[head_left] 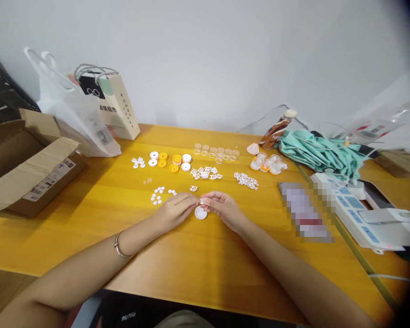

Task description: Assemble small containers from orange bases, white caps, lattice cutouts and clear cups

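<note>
My left hand [178,210] and my right hand [222,209] meet fingertip to fingertip at mid-table, both pinched closed around a small white plastic part [202,201]. Its exact shape is mostly covered by my fingers. Just below them a round white cap-like piece [201,212] lies on the table. Small white discs [157,196] are scattered left of my left hand. Beyond my hands sits a single white openwork piece [193,188], with a cluster of similar pieces [205,172] behind it and another pile [246,180] to the right.
Yellow and white round caps [174,168] and clear cups [212,151] stand farther back. At left are a cardboard box [54,182] and bags [78,118]. To the right lie a phone [305,212], a power strip [351,209], a teal folded umbrella [317,152] and a bottle [276,132].
</note>
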{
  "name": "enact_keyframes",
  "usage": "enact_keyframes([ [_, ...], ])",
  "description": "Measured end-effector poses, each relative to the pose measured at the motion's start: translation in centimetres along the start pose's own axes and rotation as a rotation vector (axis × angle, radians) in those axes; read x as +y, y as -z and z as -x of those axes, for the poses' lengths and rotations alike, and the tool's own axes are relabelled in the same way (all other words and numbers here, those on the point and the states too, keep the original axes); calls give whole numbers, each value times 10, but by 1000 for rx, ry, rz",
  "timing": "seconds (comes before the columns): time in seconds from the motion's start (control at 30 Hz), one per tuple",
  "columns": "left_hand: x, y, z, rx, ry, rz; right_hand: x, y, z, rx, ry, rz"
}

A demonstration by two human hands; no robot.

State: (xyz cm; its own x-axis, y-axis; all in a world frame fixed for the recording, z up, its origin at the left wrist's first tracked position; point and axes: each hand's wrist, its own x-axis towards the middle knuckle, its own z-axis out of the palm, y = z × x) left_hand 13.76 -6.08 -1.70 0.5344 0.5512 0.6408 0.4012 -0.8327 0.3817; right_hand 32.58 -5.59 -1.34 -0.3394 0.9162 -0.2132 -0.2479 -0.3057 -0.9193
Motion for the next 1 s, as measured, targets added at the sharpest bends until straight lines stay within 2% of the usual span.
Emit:
enact_keyframes([
  [0.13,-1,-1,1,34,-5,-26,3,4,-3,-48,0,147],
  [0.2,-1,-1,1,43,1,-27,5,8,-7,-1,72,298],
  [0.3,1,1,0,49,6,-8,5,14,-20,129,352,586],
  [0.33,2,1,0,49,2,1,5,16,-26,129,471,701],
  [0.43,5,2,1,31,-12,36,7,18,-42,-28,760,1014],
  [0.53,5,2,1,17,-9,58,11,17,-52,-118,885,1190],
  [0.77,2,2,1,35,39,77,14,19,-46,-44,890,1285],
  [1.0,-2,2,0,83,159,123,14,28,-37,110,709,1001],
])
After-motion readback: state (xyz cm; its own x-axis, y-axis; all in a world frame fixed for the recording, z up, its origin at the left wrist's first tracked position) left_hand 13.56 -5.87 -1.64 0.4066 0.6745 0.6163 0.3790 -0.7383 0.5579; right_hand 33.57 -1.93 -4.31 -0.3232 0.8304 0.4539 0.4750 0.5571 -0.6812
